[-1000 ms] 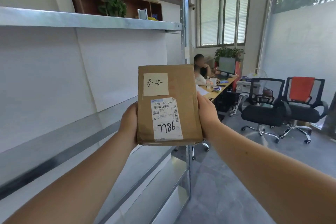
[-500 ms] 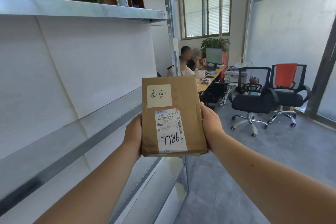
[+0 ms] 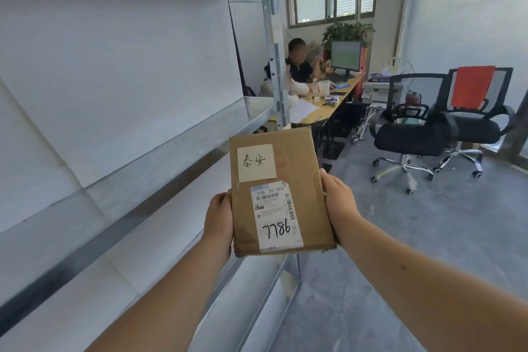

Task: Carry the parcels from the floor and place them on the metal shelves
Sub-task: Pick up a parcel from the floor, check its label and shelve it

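Your left hand point(image 3: 218, 223) and right hand point(image 3: 340, 206) grip the brown parcel point(image 3: 303, 180) by its sides, beside the metal shelves point(image 3: 160, 157)

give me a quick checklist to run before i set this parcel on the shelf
1. Two-handed hold: left hand and right hand grip the long sides of the brown parcel: ok.
2. Fingers under the parcel: hidden behind it: cannot tell.
3. Landing spot: the middle metal shelf to the left shows bare metal: ok.
4. Clearance from the upright post beyond the parcel's top edge: depth unclear: cannot tell.
5. Shipping label marked 7786 faces the camera, readable: ok.
6. Parcel resting on the shelf: not ok, it is held in the air beside it.
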Motion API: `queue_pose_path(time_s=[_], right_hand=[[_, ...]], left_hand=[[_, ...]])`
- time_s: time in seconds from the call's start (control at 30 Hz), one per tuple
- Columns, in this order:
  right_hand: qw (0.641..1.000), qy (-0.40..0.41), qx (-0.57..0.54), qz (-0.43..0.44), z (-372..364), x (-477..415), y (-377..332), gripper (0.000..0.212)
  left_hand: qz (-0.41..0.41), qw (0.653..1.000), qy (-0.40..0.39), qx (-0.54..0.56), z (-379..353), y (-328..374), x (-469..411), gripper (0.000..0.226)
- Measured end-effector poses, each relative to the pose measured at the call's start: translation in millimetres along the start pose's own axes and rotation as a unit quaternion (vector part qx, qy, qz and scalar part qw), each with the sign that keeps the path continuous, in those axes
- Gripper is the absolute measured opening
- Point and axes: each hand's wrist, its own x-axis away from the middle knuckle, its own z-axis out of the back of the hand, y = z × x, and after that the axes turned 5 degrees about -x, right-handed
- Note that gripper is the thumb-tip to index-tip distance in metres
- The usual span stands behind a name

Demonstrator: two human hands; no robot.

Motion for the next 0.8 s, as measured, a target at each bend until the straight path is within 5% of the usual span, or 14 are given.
queue_pose_path(time_s=[0.3,0.8], right_hand=[[0.992,0.083,-0.070,-0.062,-21.0,-20.9,30.1,0.033],[0.980,0.081,-0.064,-0.170,-56.7,-57.0,85.7,0.032]], left_hand=[[0.046,0.994,-0.080,-0.050,1.9,-17.5,-52.1,0.058],[-0.006,0.965,-0.110,-0.236,12.6,-43.9,-117.4,0.036]])
